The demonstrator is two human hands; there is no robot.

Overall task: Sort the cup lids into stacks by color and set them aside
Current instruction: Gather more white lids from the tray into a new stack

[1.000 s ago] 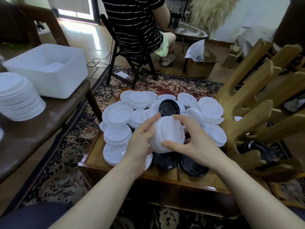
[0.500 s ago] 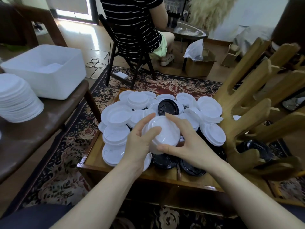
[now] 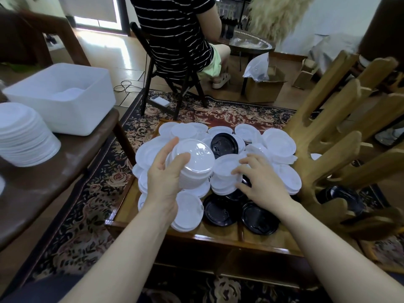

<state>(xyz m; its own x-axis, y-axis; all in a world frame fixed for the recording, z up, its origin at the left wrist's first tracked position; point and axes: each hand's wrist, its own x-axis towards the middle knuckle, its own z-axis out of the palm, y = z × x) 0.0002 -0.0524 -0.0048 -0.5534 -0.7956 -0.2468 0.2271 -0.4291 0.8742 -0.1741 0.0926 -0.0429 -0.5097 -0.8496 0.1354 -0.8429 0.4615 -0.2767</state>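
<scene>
My left hand (image 3: 165, 180) grips a stack of white lids (image 3: 194, 162), tilted, just above the pile on the low wooden table (image 3: 218, 236). My right hand (image 3: 260, 182) has its fingers spread and curled over another white lid (image 3: 226, 167) on top of the pile to the right of the stack. Loose white lids (image 3: 278, 143) cover the table's middle and back. One black lid (image 3: 224, 143) lies among them, and black lids (image 3: 259, 217) lie at the front right. A tall stack of white lids (image 3: 24, 138) stands on the brown side table at the left.
A white plastic bin (image 3: 63, 95) sits on the brown side table (image 3: 43, 184) behind the tall stack. A wooden hand-shaped stand (image 3: 328, 149) rises at the table's right edge. A person in a striped shirt sits on a dark chair (image 3: 175, 79) beyond the table.
My right hand has let go of the stack and dropped to a lid on the pile at the right. My left hand has carried the stack slightly left.
</scene>
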